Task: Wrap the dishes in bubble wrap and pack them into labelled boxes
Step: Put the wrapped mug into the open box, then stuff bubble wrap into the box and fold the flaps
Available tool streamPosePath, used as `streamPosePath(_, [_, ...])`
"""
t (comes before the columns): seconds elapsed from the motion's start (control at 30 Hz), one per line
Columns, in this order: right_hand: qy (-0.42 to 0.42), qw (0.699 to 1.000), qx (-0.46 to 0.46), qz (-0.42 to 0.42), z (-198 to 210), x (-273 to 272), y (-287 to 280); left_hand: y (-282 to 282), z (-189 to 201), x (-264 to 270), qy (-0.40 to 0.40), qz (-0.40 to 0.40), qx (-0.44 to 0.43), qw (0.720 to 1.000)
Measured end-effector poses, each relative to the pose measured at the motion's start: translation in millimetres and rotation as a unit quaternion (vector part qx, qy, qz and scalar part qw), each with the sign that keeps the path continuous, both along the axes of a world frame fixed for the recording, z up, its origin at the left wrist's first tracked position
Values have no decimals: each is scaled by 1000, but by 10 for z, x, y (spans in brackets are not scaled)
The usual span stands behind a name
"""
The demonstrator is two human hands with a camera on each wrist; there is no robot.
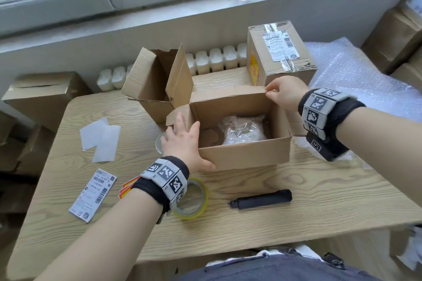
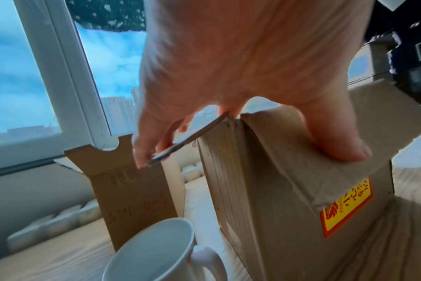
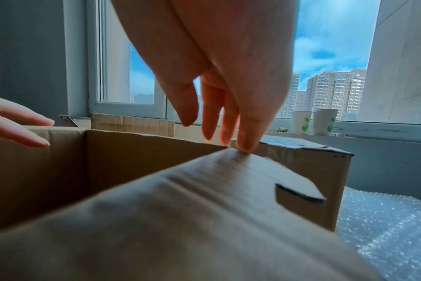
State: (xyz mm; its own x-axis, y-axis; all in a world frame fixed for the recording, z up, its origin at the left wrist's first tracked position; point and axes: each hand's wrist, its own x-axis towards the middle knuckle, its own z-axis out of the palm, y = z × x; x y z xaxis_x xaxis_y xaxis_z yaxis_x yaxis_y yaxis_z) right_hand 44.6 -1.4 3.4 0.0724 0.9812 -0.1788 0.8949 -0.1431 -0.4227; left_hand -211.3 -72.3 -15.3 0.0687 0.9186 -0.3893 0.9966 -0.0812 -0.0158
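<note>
An open cardboard box (image 1: 244, 155) stands mid-table with a bubble-wrapped dish (image 1: 243, 131) lying inside it. My left hand (image 1: 182, 132) lies against the box's left end with fingers straight along the left flap (image 2: 187, 140) and the thumb (image 2: 337, 140) on the front wall. My right hand (image 1: 272, 92) reaches to the far right corner, and its straight fingertips (image 3: 244, 145) touch the edge of the far flap (image 1: 228, 92). A bare white mug (image 2: 156, 251) stands just left of the box, mostly hidden under my left hand in the head view.
A second open box (image 1: 155, 84) and a sealed, labelled box (image 1: 278, 52) stand behind. Bubble wrap (image 1: 356, 80) covers the right side. A tape roll (image 1: 194, 198), black cutter (image 1: 262, 198), shipping label (image 1: 93, 194) and white papers (image 1: 100, 137) lie on the table (image 1: 296, 223).
</note>
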Motion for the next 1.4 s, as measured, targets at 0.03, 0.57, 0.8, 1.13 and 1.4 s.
streamPosePath(0.03, [2, 1000, 3, -3, 8, 7, -45, -28, 25, -11, 4, -1, 5, 1000])
streamPosePath(0.57, [95, 982, 64, -150, 25, 346, -883, -605, 292, 705, -137, -229, 119, 956])
streamPosePath(0.8, [108, 971, 55, -206, -53, 1083, -1125, -706, 318, 1481, -242, -317, 93, 912])
streamPosePath(1.13, [18, 989, -63, -135, -483, 2627, -1380, -447, 61, 3033, -217, -263, 12, 940])
streamPosePath(1.4, [-10, 999, 36, 40, -691, 2546, -1194, -224, -156, 3359, -157, -104, -44, 981])
